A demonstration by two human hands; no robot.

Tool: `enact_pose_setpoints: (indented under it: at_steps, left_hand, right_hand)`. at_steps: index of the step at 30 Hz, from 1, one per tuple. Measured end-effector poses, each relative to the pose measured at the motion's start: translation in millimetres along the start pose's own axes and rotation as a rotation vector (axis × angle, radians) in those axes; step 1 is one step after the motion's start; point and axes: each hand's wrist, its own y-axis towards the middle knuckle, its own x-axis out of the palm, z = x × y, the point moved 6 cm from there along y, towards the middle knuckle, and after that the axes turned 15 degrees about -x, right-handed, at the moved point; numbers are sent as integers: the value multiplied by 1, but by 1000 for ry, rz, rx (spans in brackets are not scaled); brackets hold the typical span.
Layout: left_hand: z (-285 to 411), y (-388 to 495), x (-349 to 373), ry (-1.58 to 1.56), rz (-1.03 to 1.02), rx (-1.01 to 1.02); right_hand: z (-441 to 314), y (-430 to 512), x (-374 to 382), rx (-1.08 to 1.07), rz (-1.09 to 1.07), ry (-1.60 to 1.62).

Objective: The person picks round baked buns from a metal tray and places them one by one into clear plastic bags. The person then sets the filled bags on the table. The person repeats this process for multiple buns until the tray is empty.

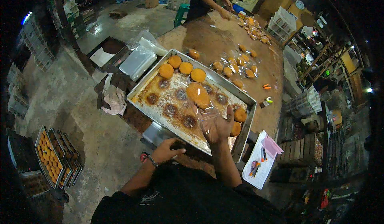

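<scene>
A round golden-brown bun (198,95) in a clear plastic bag rests at the fingers of my right hand (217,123), over the metal baking tray (252,116). Glossy film covers part of that hand, its thumb stands apart, and the fingertips are hidden behind the bun. My left hand (165,152), with a bracelet at the wrist, is at the tray's near edge, thumb and fingers apart, with nothing visible between them. Several unwrapped buns (186,68) sit in the tray's far left corner; others (240,115) lie at its right end. Dark baked rings mark the tray's bottom.
Bagged buns (237,63) lie on the wooden table (204,37) beyond the tray. Plastic bags (138,62) and a cloth (114,101) lie leftward. Paper with pens (259,161) is at right. Another person's hand (225,13) is at the far end. Bun trays (49,158) stand lower left.
</scene>
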Motion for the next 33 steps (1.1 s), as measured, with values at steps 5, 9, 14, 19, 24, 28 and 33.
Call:
enact_pose_setpoints:
  at_steps: [5,9,14,19,24,28,33]
  left_hand:
    - [-62,5,-38,78,61,-162]
    - [-119,6,-62,340,144,-379]
    - [-147,11,-66,311,334,-510]
    - [-125,10,-60,217,587,-284]
    - [-138,16,-47,-194,443,-428]
    - [-150,18,-43,-440,444,-459]
    - [-146,15,-53,-260,616,-484]
  right_hand:
    - [-2,18,-12,-55,-45,-422]
    - [-22,33,-11,-205,-437,-1996]
    - [-40,29,-7,-44,-627,-2223]
    - [-46,24,-9,279,-903,-1743]
    - [-106,84,-92,-186,95,-920]
    - [-171,98,-173,-300,287,-1576]
    - [-240,69,-234,-67,478,-2597]
